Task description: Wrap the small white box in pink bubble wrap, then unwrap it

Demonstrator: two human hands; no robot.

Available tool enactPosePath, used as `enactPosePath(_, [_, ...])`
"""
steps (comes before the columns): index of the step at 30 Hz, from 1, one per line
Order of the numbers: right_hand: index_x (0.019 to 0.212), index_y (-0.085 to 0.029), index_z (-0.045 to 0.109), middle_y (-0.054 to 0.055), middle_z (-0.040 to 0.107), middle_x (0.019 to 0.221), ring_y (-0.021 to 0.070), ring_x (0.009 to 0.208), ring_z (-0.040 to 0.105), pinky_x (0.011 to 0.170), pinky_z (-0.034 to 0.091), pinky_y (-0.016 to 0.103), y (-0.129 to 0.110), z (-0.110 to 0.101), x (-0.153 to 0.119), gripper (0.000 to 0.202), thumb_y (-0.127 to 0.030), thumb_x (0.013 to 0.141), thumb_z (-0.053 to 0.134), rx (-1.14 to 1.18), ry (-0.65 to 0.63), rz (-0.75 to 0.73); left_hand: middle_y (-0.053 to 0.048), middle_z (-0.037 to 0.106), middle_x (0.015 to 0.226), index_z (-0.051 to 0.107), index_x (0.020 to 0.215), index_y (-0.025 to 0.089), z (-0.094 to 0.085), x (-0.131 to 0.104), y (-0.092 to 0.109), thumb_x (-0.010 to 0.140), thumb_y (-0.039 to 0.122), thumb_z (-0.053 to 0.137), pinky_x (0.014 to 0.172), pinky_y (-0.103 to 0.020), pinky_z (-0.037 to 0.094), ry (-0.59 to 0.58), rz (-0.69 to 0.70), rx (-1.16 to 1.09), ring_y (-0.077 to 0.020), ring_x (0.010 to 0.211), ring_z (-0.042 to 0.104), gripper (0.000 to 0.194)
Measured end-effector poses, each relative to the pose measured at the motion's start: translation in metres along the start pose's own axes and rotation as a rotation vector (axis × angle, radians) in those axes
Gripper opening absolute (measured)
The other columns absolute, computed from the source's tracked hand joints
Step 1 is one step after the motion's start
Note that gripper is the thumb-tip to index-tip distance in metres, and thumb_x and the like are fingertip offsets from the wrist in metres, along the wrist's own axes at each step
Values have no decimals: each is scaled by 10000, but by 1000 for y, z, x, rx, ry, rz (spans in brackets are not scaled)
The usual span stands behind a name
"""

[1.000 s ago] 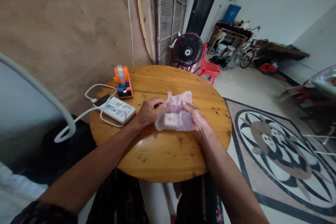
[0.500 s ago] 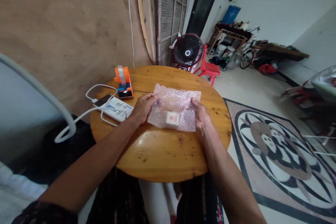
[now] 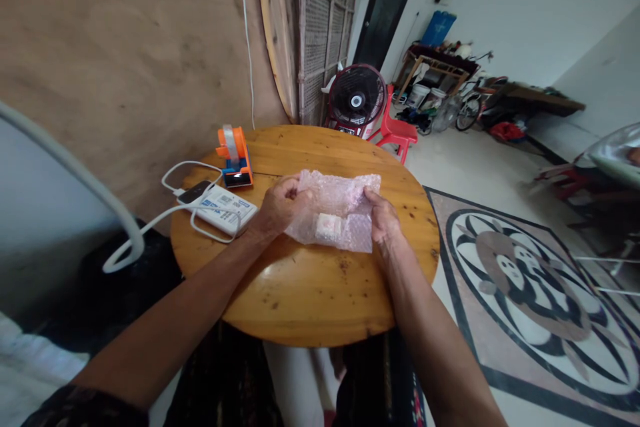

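- Fingers of the left hand [image 3: 280,208] pinch the bubble wrap [image 3: 345,197] at its left edge.
- Right hand [image 3: 383,221] grips its right edge.
- Small box [image 3: 327,225] sits inside, above the round table [image 3: 310,293].

Left hand [image 3: 280,208] gripping the left edge of a pink bubble wrap sheet [image 3: 340,203], right hand [image 3: 383,220] pinching its right edge, small white box [image 3: 327,227] lying under the wrap between the hands, round wooden worktop [image 3: 310,287] sitting beneath them, power bank [image 3: 225,208] and orange tape dispenser [image 3: 234,157] resting just beyond the left hand.
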State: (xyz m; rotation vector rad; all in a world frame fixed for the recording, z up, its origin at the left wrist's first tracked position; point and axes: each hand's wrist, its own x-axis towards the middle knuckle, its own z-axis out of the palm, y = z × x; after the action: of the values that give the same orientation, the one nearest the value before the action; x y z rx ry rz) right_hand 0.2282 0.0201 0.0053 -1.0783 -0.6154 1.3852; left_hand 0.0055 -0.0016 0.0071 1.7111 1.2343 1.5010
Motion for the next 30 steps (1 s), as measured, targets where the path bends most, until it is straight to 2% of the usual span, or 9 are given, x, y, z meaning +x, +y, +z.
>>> enactPosePath(3, [777, -182, 658, 19, 711, 677, 213, 737, 685, 752, 568, 341, 0, 0, -1, 143, -308, 735, 709, -12, -28, -15, 43, 398, 560, 429, 552, 188, -2, 1, 4, 737, 346, 623, 523, -224, 321, 47, -99, 30, -102, 565, 377, 311])
enactPosePath(9, [778, -195, 646, 1, 707, 663, 202, 726, 681, 755, 564, 328, 1, -5, 6, 150, -297, 704, 728, -1, -34, -34, 72, 417, 534, 432, 628, 195, -1, 4, 4, 706, 275, 642, 470, -200, 291, 185, -173, -112, -74, 487, 363, 239])
enactPosePath(12, [769, -197, 642, -2, 705, 660, 199, 705, 673, 747, 564, 331, 1, -7, 8, 151, -290, 690, 731, 4, -35, -30, 87, 410, 510, 405, 676, 210, 0, 5, 0, 717, 232, 620, 450, -198, 289, 202, -181, -168, -75, 443, 369, 220])
enactPosePath(17, [778, -193, 647, 4, 720, 705, 202, 751, 675, 785, 557, 327, 2, -7, 8, 202, -288, 643, 763, 6, -81, -49, 40, 537, 612, 517, 711, 196, -2, 4, -9, 727, 147, 515, 574, -230, 389, 95, -19, -79, -110, 572, 496, 52])
enactPosePath(21, [774, -197, 640, -5, 713, 698, 195, 727, 665, 772, 549, 318, 3, -9, 9, 243, -326, 625, 782, -43, -64, -71, -11, 606, 697, 624, 613, 183, -5, 1, -7, 704, 140, 505, 733, -288, 436, -19, 76, 26, -154, 737, 558, 156])
enactPosePath(26, [780, -199, 620, -6, 695, 677, 194, 671, 643, 714, 537, 329, 0, -5, 2, 243, -325, 627, 761, -71, -67, -78, -47, 715, 894, 739, 781, 189, -5, 0, 1, 752, 273, 605, 837, -330, 474, -136, -38, -104, -203, 900, 630, 161])
enactPosePath(30, [797, -216, 583, -29, 668, 696, 162, 608, 597, 646, 504, 302, -3, 1, -5, 243, -310, 632, 735, -115, -95, -180, -58, 750, 938, 756, 842, 184, -3, 0, -2, 708, 309, 653, 833, -341, 502, -185, -221, -173, -215, 884, 664, 210])
